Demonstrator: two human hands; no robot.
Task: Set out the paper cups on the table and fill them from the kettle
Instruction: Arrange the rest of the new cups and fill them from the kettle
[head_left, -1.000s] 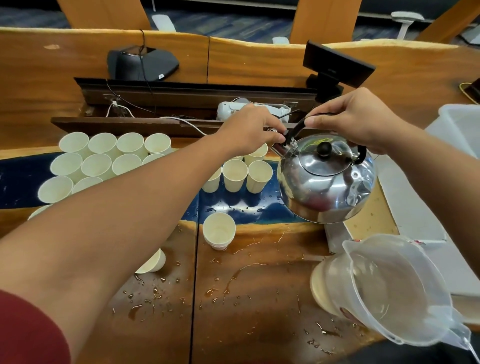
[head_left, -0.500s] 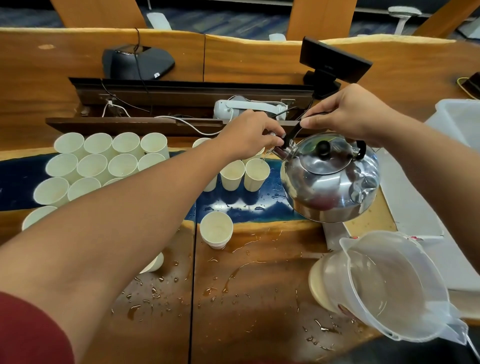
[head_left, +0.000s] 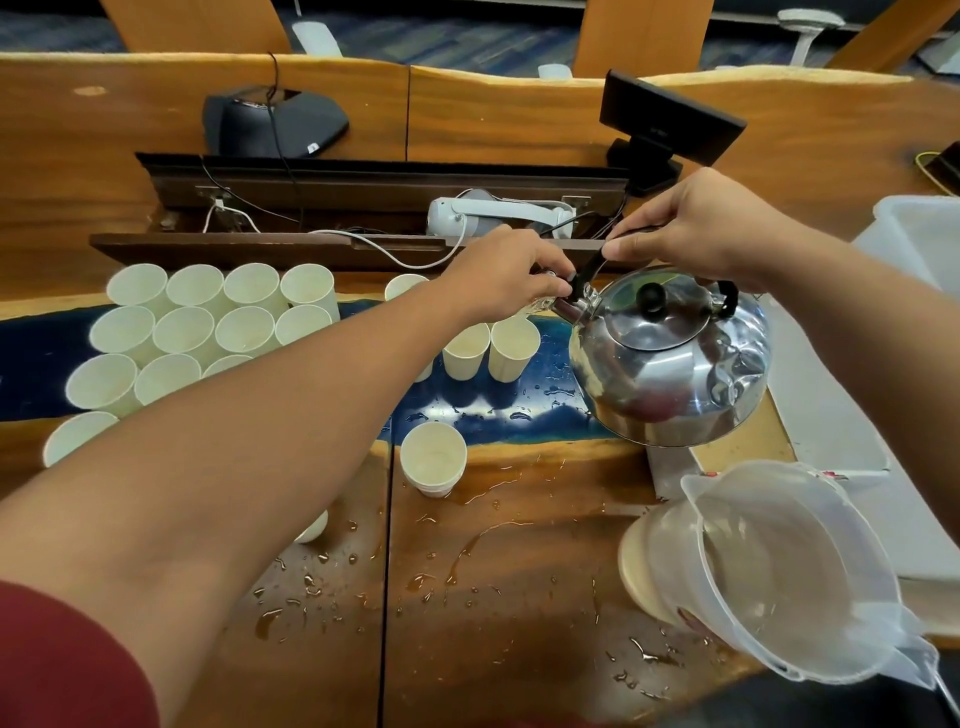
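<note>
Cups (head_left: 208, 322) crowd the table's (head_left: 519, 597) far left, kettle (head_left: 670, 358) and plastic jug (head_left: 789, 582) block the right. Only open lane is the wet middle, around one lone cup (head_left: 434, 457).

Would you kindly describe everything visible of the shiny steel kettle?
The shiny steel kettle is a rounded, mirror-polished pot with a domed lid, a black knob and a black arched handle. It hangs above the wet wooden table, tilted spout-down to the left. The right hand grips its handle; the left hand pinches the spout end above the white paper cups.
</note>
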